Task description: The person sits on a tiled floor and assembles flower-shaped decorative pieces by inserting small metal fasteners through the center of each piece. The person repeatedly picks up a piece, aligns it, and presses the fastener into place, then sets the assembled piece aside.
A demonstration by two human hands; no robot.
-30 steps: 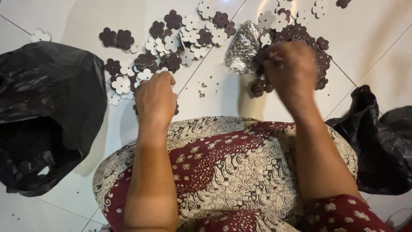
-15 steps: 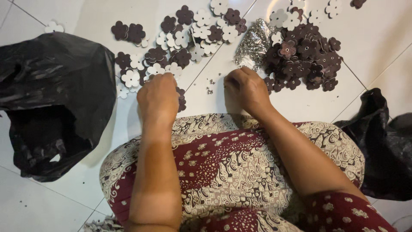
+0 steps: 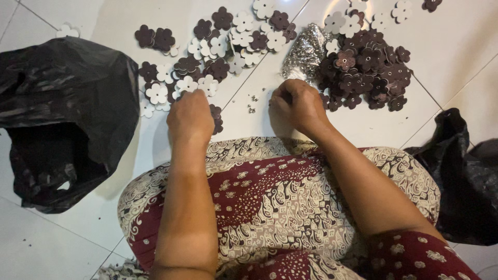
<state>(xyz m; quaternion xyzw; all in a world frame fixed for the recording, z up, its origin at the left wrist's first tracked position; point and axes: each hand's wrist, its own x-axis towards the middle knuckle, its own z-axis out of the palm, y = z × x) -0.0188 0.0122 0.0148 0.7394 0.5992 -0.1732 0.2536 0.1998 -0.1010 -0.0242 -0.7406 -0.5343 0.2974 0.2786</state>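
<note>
Change: half a second ago the right hand (image 3: 296, 106) was already near the lap; a second ago it was up on the dark flower pile (image 3: 365, 70). Now it has pulled back and sits just below the clear bag of small silver bits (image 3: 306, 51).
Left hand: the left hand (image 3: 190, 118) has stayed in the same spot, at the edge of the mixed white and dark flowers (image 3: 207, 49).
Right fingers: they are curled in tight, tips pressed together. What they pinch is too small to tell.
Left fingers: they are bent down and hidden under the hand, so their grip cannot be told. A dark flower (image 3: 216, 115) peeks out just beside them.
Loose bits: tiny silver bits (image 3: 252, 103) lie on the white floor (image 3: 456, 46) between the two hands.
Sides: a black bag (image 3: 62, 114) lies left, another black bag (image 3: 464, 171) right.
Lap: a red patterned cloth (image 3: 280, 207).
</note>
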